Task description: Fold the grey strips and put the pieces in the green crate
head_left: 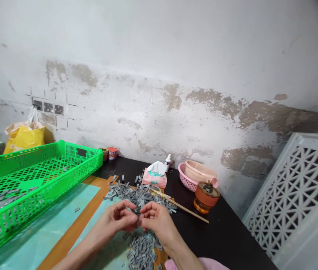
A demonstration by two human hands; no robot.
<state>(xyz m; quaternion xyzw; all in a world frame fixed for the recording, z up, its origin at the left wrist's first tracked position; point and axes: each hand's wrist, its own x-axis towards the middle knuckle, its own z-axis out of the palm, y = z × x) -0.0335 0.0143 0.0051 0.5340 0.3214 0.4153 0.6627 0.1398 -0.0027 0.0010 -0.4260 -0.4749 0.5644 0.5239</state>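
there, a grey clip point(138, 222) sits pinched between both hands' fingertips point(133, 224).

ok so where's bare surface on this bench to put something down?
Free: the teal mat between the green crate and the left hand; the black tabletop right of the chopstick, below the orange jar. Crowded: grey clips heaped around both hands, right hand included; tissue pack and pink basket fill the back.
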